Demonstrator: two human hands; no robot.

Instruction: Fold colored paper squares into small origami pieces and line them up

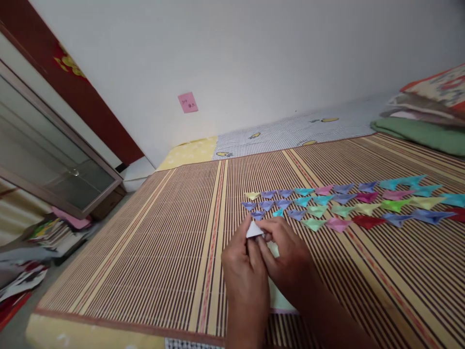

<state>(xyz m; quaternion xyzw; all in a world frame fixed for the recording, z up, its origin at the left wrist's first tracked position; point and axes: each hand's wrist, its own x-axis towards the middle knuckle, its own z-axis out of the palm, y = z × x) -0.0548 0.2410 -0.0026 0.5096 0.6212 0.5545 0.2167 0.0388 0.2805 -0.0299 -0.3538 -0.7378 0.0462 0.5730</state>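
Between my two hands is a small folded piece of white paper [255, 230], its visible part a triangle. My left hand [243, 257] pinches its left side, and my right hand [286, 247] grips the right side with bent fingers. Below my hands, partly hidden by them, lies a pale green sheet of paper [279, 295] with a pinkish edge under it. Just beyond my fingers, rows of folded paper boats [317, 211] in blue, green, pink, yellow and red stretch to the right.
A striped bamboo mat [152, 252] covers the bed. Folded bedding and a green blanket [417, 133] are stacked at the far right. A pink note [188, 103] is on the wall. On the left stand a glass-fronted cabinet door [54, 145] and piled books [54, 235].
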